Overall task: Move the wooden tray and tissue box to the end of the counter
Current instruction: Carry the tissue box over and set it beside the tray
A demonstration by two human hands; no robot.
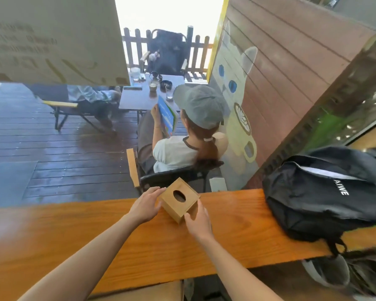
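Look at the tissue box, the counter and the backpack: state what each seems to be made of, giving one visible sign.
Tissue box: light wood or bamboo, matte, going by its pale tan panels and crisp edges; grain is too blurred to confirm.
Counter: orange-brown wood with a smooth, slightly glossy finish; curved grain lines show.
Backpack: black woven synthetic fabric, probably nylon; soft creases and a faint sheen.

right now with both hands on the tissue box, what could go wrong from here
1. The tissue box sits at the counter's far edge, above a seated person; a push outward could tip it off.
2. The black backpack fills the right end, so sliding that way may hit it.
3. The left hand and right hand only touch its sides; the hold may slip.
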